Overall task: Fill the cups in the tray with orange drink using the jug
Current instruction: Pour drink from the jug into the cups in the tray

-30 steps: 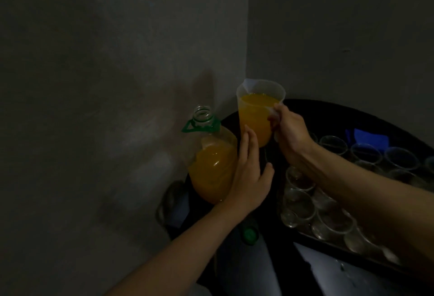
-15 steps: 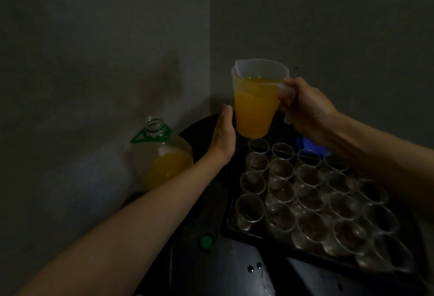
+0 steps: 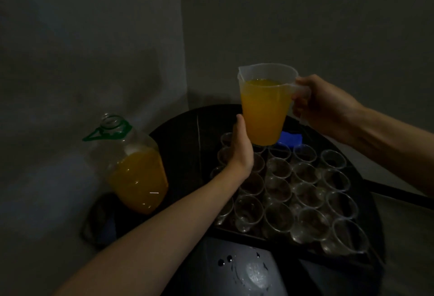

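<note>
My right hand (image 3: pixel 321 105) grips the handle of a clear plastic jug (image 3: pixel 264 112), held upright in the air and mostly full of orange drink. My left hand (image 3: pixel 242 147) reaches forward with straight fingers beside the jug's lower left side, close to its wall; contact is unclear. Below both hands a dark tray (image 3: pixel 293 252) carries several rows of clear plastic cups (image 3: pixel 305 192), all without orange drink as far as the dim light shows. The jug hangs over the tray's far left cups.
A large clear bottle (image 3: pixel 133 166) with a green neck ring, open and about half full of orange drink, stands left of the tray on the round dark table (image 3: pixel 187 136). A blue object (image 3: pixel 291 138) lies behind the cups. Walls meet close behind in a corner.
The jug has moved right and down a little over the tray's far cups. My left hand followed it, staying beside its lower left side. The view has shifted right.
</note>
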Motion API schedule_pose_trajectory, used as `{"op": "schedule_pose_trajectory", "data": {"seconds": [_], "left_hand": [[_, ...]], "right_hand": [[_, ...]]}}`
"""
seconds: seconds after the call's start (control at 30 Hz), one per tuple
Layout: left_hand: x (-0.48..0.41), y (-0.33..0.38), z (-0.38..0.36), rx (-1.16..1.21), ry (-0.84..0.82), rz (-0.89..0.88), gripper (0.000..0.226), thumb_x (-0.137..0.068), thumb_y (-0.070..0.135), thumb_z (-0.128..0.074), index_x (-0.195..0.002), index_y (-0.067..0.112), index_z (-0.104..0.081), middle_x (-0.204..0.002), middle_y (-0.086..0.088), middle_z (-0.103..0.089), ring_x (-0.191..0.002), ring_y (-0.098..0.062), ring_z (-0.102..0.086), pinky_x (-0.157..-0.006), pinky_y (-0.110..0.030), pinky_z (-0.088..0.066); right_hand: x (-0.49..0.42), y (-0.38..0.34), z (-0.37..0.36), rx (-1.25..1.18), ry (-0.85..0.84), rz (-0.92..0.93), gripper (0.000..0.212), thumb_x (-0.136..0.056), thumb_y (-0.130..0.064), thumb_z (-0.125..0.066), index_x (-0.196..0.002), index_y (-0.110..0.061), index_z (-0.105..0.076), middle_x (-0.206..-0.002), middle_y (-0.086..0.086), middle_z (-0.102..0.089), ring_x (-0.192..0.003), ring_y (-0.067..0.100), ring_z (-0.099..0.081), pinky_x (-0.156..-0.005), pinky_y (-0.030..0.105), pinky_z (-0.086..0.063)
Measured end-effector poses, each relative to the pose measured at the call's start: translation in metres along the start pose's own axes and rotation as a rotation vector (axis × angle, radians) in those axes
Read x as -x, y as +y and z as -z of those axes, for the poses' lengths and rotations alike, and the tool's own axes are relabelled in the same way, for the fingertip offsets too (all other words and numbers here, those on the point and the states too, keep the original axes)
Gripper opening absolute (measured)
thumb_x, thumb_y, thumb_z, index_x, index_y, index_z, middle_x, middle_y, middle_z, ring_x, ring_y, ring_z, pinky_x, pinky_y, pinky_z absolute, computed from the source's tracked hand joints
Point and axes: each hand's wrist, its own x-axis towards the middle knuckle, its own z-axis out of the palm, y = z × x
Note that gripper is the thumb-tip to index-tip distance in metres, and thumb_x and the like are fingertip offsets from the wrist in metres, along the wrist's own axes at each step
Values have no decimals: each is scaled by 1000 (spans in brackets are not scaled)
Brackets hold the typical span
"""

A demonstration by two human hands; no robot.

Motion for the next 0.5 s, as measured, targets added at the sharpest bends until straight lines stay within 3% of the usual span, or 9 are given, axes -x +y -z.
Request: {"op": "schedule_pose_trajectory", "data": {"seconds": [0.07, 0.17, 0.27, 0.37, 0.5], "left_hand": [[9, -3, -12, 51, -31, 15, 82, -93, 77, -20, -158, 27, -29, -156, 2, -42, -132, -8, -45, -96, -20, -38], [18, -14, -26, 49, -18, 48, 97, -79, 90, -24, -157, 31, -29, -154, 4, -43, -135, -11, -45, -106, -29, -36], [19, -30, -34, 67, -10, 84, 116, -60, 105, -30, -154, 37, -32, -152, 7, -44, -137, -14, -43, -117, -44, -32], [19, -40, -41, 112, 7, 115, 129, -48, 109, -36, -155, 36, -32, -154, 6, -42, -140, -15, -41, -119, -48, -30], [27, -36, -44, 154, -7, 123, 137, -44, 109, -38, -158, 34, -27, -159, 4, -37, -142, -16, -39, -120, -47, -30]], "right_hand": [[5, 6, 9, 55, 21, -17, 34, -97, -35, -53, -117, -10, -64, -67, -3, -49, -60, 8, -44, -71, 31, -33], [10, 11, 18, 104, 55, -35, 52, -96, -36, -54, -128, 5, -58, -67, -1, -47, -62, 10, -43, -73, 33, -33], [15, 12, 24, 120, 38, -52, 27, -97, -35, -53, -106, -13, -65, -69, -1, -47, -62, 10, -43, -68, 29, -35], [16, 13, 30, 175, 31, -63, 22, -96, -38, -53, -88, -19, -61, -68, -1, -46, -60, 10, -42, -67, 32, -31], [15, 12, 32, 136, 44, -79, 16, -98, -33, -52, -99, -20, -61, -64, -6, -51, -60, 7, -43, -69, 29, -33]]}}
